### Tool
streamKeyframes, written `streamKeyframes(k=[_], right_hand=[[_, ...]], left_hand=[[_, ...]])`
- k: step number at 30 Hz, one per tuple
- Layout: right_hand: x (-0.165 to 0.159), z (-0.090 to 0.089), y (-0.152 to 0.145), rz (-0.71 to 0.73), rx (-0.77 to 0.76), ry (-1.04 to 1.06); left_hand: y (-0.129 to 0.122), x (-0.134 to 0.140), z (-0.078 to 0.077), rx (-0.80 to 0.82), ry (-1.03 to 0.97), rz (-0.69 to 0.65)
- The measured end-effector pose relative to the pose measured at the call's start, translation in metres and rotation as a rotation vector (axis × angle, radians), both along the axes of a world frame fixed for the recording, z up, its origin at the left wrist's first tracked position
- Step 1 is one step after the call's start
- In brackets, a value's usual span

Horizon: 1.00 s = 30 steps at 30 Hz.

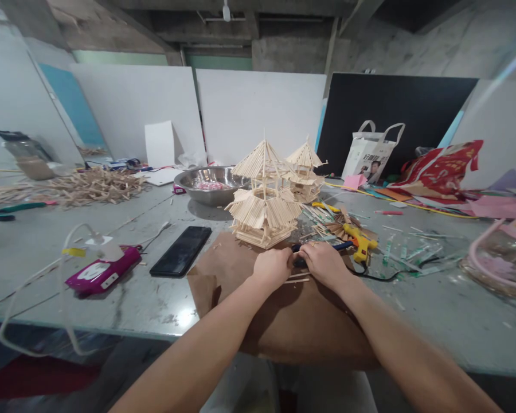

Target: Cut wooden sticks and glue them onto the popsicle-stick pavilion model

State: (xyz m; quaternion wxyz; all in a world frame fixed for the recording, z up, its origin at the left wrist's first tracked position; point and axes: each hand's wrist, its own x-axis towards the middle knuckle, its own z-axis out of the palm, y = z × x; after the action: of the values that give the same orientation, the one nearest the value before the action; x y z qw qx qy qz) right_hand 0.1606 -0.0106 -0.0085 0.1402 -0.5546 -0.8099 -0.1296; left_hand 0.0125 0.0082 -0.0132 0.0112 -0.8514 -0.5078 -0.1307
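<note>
My left hand (272,267) and my right hand (323,263) meet over brown paper (279,321), fingers closed in a pinch. A short pale wooden stick (297,254) shows between the fingertips, and both hands seem to grip it. Right behind them lies a dark blue-handled tool (343,246), partly covered by my right hand. A few loose sticks (297,280) rest on the paper below. Just beyond my left hand stands a two-tiered pavilion model (264,209) built of thin wooden sticks. Another stick pavilion (306,160) is partly hidden behind it.
A yellow glue gun (361,242) lies right of my hands, among scattered sticks and clear scraps. To the left are a black phone (180,251) and a purple power strip (105,271). Farther back stand a metal bowl (193,192), a stick pile (98,184) and a white bag (367,152).
</note>
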Motion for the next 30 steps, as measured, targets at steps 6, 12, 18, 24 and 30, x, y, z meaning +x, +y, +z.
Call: streamKeyframes(k=[6, 12, 18, 24, 30], right_hand=[[-0.001, -0.004, 0.002, -0.025, 0.002, -0.008], [-0.002, -0.008, 0.003, -0.043, 0.015, -0.004], [-0.003, -0.008, 0.003, -0.052, 0.011, -0.007], [-0.016, -0.003, -0.004, -0.112, 0.023, 0.069], [-0.001, -0.007, 0.008, 0.01, -0.131, 0.615]], left_hand=[[-0.002, 0.001, 0.001, -0.014, 0.022, 0.035], [-0.004, 0.002, 0.004, -0.048, 0.037, 0.053], [-0.007, 0.003, 0.007, -0.07, 0.021, 0.047], [-0.005, 0.005, 0.008, -0.071, -0.004, 0.104], [0.001, 0.002, 0.005, -0.066, -0.007, 0.11]])
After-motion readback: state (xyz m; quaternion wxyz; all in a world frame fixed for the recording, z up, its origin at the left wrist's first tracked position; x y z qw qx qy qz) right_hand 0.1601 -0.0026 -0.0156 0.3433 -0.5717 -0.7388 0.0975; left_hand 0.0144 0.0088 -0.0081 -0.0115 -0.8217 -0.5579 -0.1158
